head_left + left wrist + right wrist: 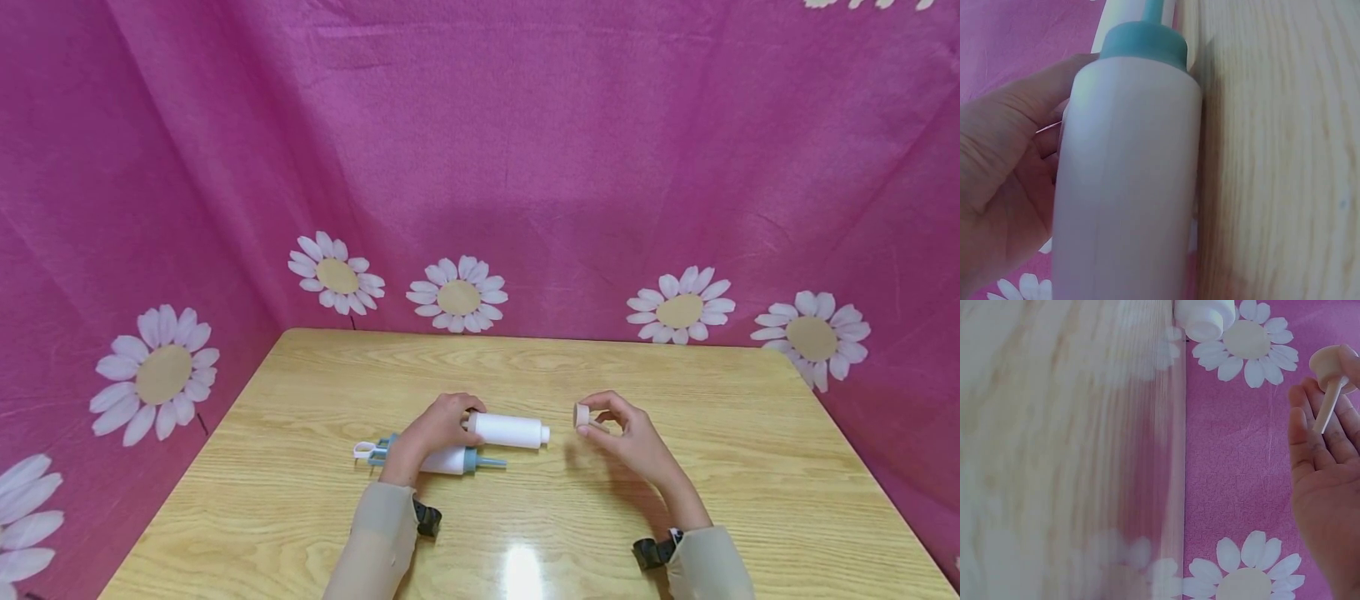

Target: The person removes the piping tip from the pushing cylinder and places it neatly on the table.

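A white squeeze bottle (510, 431) lies on its side with its bare neck pointing right. My left hand (444, 427) grips it near its left end, where a beige part shows beside the fingers. A second white bottle with a teal nozzle cap (471, 460) lies just nearer to me, partly under the left wrist; it fills much of the left wrist view (1129, 169). To the right, my right hand (632, 435) pinches a beige nozzle cap (581, 416) between thumb and fingers, apart from the bottle neck. Its thin spout (1330, 407) points back toward the palm.
The wooden table (750, 433) has a light reflection near its front. A pink cloth (525, 167) with white daisies hangs behind and at both sides. At the far left of the bottles is a white loop (364, 450) with teal bits. Each wrist wears a black camera (427, 518).
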The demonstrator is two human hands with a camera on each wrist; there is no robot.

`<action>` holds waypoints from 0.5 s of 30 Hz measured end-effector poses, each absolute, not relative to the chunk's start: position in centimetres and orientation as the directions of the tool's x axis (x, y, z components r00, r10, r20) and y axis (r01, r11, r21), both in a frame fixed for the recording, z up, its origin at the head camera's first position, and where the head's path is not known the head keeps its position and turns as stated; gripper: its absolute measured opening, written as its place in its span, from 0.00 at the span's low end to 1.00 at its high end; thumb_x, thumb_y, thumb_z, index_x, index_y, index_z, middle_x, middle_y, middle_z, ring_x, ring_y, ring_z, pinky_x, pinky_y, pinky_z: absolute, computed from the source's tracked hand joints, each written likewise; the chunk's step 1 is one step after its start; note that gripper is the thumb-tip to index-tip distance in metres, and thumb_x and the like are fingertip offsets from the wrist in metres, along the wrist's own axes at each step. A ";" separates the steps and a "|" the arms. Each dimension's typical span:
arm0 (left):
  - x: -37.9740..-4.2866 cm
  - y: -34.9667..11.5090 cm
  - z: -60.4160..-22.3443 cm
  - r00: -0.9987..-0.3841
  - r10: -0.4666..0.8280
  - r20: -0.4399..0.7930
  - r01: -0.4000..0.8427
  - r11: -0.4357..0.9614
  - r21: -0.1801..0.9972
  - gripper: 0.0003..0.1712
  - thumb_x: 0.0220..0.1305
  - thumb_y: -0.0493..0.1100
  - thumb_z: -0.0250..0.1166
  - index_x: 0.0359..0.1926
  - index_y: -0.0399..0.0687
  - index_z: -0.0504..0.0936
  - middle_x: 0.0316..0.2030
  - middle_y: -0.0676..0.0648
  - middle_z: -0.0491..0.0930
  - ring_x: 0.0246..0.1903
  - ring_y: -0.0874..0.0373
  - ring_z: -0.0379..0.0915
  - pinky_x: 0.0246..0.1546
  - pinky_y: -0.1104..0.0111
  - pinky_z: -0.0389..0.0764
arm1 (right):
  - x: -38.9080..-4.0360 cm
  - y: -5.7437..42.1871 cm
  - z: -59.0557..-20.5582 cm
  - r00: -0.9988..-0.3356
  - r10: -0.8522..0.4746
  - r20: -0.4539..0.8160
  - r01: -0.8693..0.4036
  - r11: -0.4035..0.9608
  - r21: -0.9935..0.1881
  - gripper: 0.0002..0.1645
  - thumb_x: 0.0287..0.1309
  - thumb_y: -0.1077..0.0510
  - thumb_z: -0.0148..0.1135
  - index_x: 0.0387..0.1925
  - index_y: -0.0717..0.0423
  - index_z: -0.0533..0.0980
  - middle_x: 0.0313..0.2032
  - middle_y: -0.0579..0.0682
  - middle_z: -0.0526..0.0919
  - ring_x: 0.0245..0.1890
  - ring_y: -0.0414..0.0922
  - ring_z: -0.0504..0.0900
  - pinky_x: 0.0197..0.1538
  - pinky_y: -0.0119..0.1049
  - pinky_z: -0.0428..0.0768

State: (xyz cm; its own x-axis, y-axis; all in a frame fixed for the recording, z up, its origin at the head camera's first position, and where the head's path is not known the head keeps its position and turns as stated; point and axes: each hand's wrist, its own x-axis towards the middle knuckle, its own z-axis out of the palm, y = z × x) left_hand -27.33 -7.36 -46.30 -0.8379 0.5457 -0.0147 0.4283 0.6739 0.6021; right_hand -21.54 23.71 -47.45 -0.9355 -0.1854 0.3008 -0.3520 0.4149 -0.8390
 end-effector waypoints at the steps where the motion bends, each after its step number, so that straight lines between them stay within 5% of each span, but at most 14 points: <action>1: -27.3 -7.4 -46.3 -0.838 0.546 -0.014 0.428 0.673 0.604 0.21 0.55 0.40 0.73 0.51 0.42 0.81 0.50 0.44 0.82 0.44 0.55 0.75 0.47 0.62 0.79 | -21.5 23.7 -47.5 -0.935 -0.187 0.301 -0.353 0.414 -0.839 0.18 0.57 0.59 0.69 0.50 0.54 0.76 0.44 0.41 0.82 0.43 0.29 0.77 0.52 0.33 0.78; 15: -27.0 -7.7 -46.3 -0.855 0.519 0.013 0.393 0.629 0.670 0.32 0.58 0.46 0.72 0.61 0.40 0.75 0.60 0.41 0.76 0.55 0.48 0.76 0.58 0.55 0.78 | -21.6 23.6 -47.6 -0.928 -0.194 0.317 -0.370 0.402 -0.838 0.18 0.57 0.59 0.69 0.49 0.54 0.77 0.43 0.38 0.82 0.43 0.28 0.76 0.51 0.33 0.78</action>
